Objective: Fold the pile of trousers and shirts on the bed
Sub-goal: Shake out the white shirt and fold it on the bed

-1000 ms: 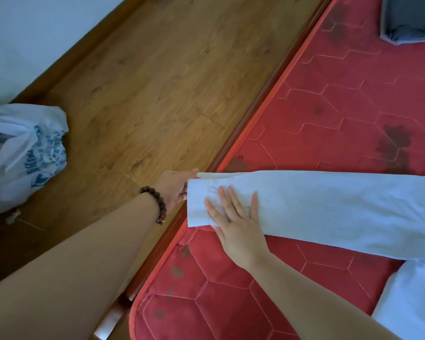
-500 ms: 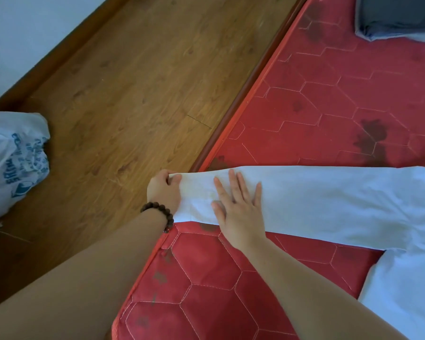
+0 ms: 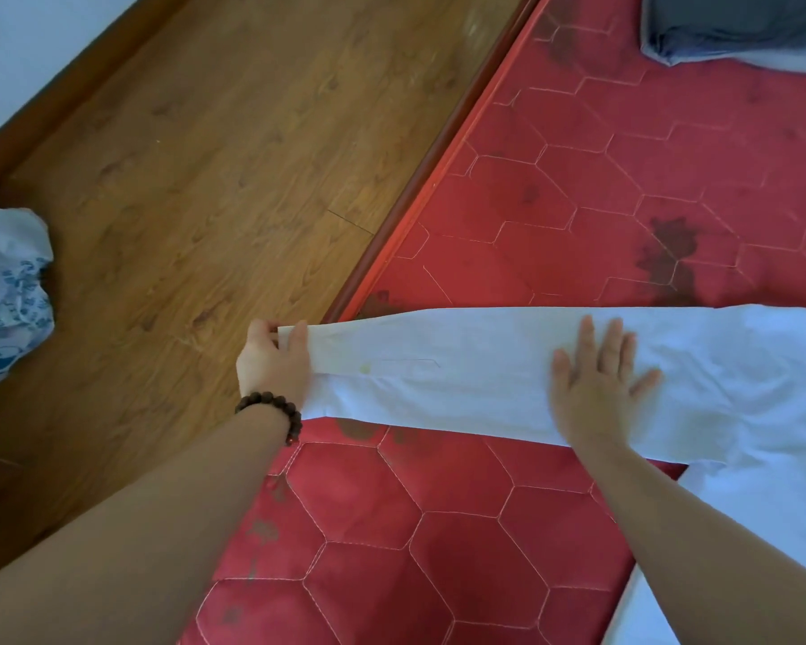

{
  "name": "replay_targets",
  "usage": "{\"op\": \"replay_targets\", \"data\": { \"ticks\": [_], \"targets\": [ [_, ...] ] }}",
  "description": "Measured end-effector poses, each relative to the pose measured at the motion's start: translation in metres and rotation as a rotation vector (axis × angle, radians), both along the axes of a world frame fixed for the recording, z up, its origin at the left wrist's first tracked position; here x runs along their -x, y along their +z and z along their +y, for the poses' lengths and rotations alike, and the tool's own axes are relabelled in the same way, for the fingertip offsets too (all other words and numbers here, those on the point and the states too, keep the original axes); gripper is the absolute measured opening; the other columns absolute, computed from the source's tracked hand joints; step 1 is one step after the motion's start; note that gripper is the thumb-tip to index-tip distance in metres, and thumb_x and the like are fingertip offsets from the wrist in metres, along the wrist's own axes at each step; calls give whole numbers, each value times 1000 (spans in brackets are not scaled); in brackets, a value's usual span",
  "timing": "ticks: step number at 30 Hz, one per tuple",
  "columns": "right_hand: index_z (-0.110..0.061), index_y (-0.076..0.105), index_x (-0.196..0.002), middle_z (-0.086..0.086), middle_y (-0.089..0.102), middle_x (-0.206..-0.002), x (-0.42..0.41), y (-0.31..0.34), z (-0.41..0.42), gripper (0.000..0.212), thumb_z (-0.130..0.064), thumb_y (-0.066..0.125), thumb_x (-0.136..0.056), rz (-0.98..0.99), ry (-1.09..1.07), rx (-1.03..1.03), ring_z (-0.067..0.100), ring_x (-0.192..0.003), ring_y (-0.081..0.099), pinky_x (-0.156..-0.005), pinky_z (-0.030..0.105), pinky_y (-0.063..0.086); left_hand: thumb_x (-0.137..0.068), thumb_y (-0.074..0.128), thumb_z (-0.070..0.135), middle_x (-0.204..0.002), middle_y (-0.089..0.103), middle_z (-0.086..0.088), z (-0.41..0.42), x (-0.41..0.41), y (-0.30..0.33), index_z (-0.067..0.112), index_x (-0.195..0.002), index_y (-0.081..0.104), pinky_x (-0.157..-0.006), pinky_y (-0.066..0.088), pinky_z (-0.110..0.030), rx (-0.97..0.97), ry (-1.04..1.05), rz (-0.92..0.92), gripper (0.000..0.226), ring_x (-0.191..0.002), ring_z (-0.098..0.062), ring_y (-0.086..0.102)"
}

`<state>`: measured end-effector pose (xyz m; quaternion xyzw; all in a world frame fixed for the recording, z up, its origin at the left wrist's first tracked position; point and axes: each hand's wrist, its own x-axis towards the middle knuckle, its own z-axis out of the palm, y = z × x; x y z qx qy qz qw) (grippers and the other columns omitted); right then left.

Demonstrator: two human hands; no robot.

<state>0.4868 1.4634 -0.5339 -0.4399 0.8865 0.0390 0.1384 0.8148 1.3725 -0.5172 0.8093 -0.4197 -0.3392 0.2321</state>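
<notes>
A white shirt sleeve [image 3: 461,370] stretches flat across the red quilted mattress [image 3: 554,188], its cuff reaching past the bed's left edge. My left hand [image 3: 273,360], with a bead bracelet on the wrist, grips the cuff end, thumb on top. My right hand [image 3: 596,384] lies flat on the sleeve farther right, fingers spread and pressing the cloth down. The rest of the white shirt [image 3: 764,458] runs off the right side of the view.
A dark grey folded garment [image 3: 736,25] lies at the mattress's far right corner. The wooden floor [image 3: 182,179] runs along the bed's left side, with a white printed plastic bag [image 3: 5,290] on it at the far left.
My right hand has slid to the right along the sleeve, away from the cuff. My left hand has kept its grip on the cuff, pulling the sleeve straight.
</notes>
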Motion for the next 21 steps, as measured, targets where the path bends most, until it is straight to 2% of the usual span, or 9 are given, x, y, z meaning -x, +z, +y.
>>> {"op": "replay_targets", "data": {
  "ticks": [2, 3, 5, 7, 9, 12, 16, 18, 21],
  "targets": [
    [-29, 11, -154, 7, -1, -162, -34, 2, -9, 68, -55, 10, -92, -22, 136, 48, 25, -149, -2, -115, 62, -4, -86, 57, 54, -93, 55, 0, -1, 1, 2, 9, -114, 52, -62, 36, -30, -82, -19, -87, 53, -82, -21, 52],
    [-30, 11, -153, 6, 0, -162, -56, 2, -12, 65, -55, 9, -93, -30, 258, 57, 26, -149, -1, -115, 62, -5, -85, 56, 56, -97, 57, -4, -1, 3, 2, 7, -116, 51, -62, 36, -31, -113, -59, -145, 58, -86, -25, 54],
    [-32, 9, -152, 3, -1, -161, -93, 0, -13, 61, -55, 10, -95, -39, 456, 65, 26, -149, -1, -115, 61, -6, -87, 55, 51, -108, 60, -13, -1, 5, 0, 4, -118, 51, -66, 38, -34, -154, -101, -207, 56, -96, -33, 57],
    [-34, 11, -152, 2, 2, -161, -104, -4, -12, 59, -55, 13, -98, -41, 520, 77, 24, -150, -1, -116, 61, -5, -90, 55, 44, -114, 60, -18, -3, 7, -1, 3, -121, 50, -68, 37, -36, -167, -89, -214, 52, -98, -35, 56],
    [-34, 15, -152, 2, 5, -161, -78, -5, -10, 57, -53, 18, -99, -34, 537, 83, 22, -149, 2, -116, 59, -3, -92, 54, 41, -112, 60, -19, -5, 9, -1, 1, -119, 49, -68, 37, -37, -161, -84, -234, 48, -93, -34, 55],
    [-34, 8, -152, 4, 4, -162, 7, -7, 6, 58, -50, 26, -100, 44, 392, 20, 23, -149, 3, -116, 60, -1, -92, 53, 39, -101, 57, -16, -4, 10, -3, 3, -113, 49, -68, 37, -38, -145, -64, -251, 42, -90, -34, 54],
    [-38, -1, -153, 0, -5, -163, 122, 3, 42, 65, -60, 11, -93, 96, -37, -110, 17, -149, -5, -113, 65, 3, -91, 54, 42, -91, 47, -5, -1, 8, -8, 10, -103, 48, -68, 37, -38, -122, -51, -239, 35, -81, -28, 46],
    [-38, -3, -152, -2, -9, -162, 131, 7, 43, 64, -60, 10, -93, 61, -149, -124, 16, -149, -8, -113, 65, 1, -89, 55, 44, -91, 48, -4, -1, 4, -7, 10, -102, 49, -68, 37, -37, -126, -63, -224, 37, -81, -28, 46],
    [-33, 0, -154, 4, -7, -162, 88, 4, 21, 63, -53, 18, -98, 39, -104, -67, 22, -149, -8, -114, 64, -1, -88, 55, 43, -80, 50, -4, -6, -3, -4, 8, -87, 49, -61, 34, -33, -129, -94, -180, 36, -72, -26, 47]
  ]
}}
